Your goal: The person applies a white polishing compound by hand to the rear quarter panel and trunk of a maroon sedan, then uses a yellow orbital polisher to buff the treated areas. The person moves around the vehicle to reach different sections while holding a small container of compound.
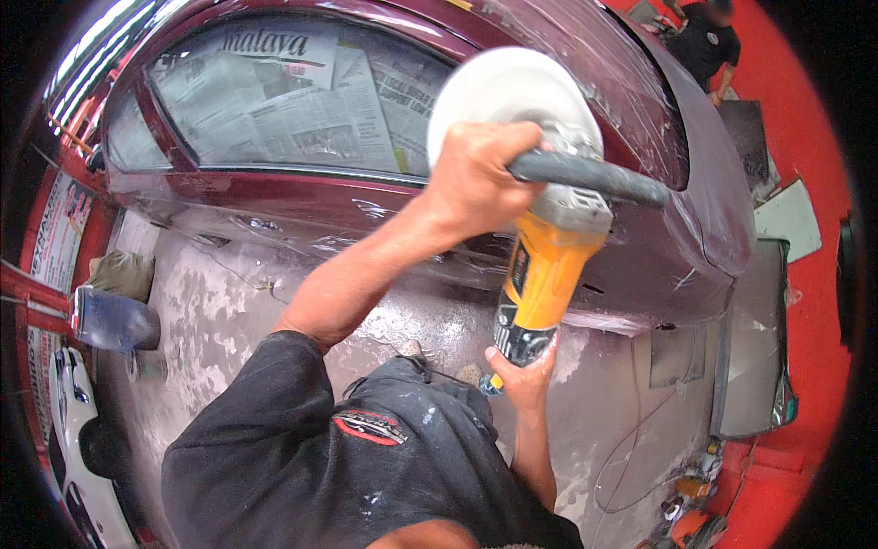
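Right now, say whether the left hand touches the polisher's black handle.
Touching. The head view shows the left hand closed on the left end of the black handle.

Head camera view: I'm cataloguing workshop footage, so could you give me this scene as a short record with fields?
Tool: yellow-and-black polisher with a round white pad
Left hand: closed around the black side handle
Right hand: grips the polisher's lower body
Car: dark red, newspaper across a side window
Pad contact: touching the car or just above it, cannot tell
Other person: dark top, upper right
Floor: grey, patchy
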Demonstrator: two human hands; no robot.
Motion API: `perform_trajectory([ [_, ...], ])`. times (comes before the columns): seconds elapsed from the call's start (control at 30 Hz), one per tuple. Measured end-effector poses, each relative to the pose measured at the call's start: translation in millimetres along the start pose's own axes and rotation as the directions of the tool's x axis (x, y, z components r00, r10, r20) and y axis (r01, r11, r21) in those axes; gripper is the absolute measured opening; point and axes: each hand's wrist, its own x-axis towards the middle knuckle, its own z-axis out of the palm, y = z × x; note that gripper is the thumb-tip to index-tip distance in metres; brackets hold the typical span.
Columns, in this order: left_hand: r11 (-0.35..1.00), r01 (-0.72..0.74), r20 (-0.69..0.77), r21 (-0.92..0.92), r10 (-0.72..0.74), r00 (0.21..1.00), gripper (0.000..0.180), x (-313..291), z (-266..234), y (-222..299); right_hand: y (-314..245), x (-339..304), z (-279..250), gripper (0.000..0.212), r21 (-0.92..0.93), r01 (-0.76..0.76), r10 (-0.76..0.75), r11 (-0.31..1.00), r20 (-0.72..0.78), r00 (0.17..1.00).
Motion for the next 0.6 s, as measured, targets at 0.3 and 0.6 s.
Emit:
perform_trajectory([
  [0.3,1.0,-0.022,-0.159,0.015,0.024,0.987,0.015,11.4,-78.2,-38.5,-30.0,19.5,65.6,0.087,0.006,0.017,-0.018,1.0,0.101,0.995],
  [0.6,0.971,0.214,-0.392,0.106,-0.157,0.906,0.009,12.2,-267.9,-136.0,-79.9,77.8,226.6,0.1,0.046,0.185,-0.19,0.982,0.316,0.93],
])
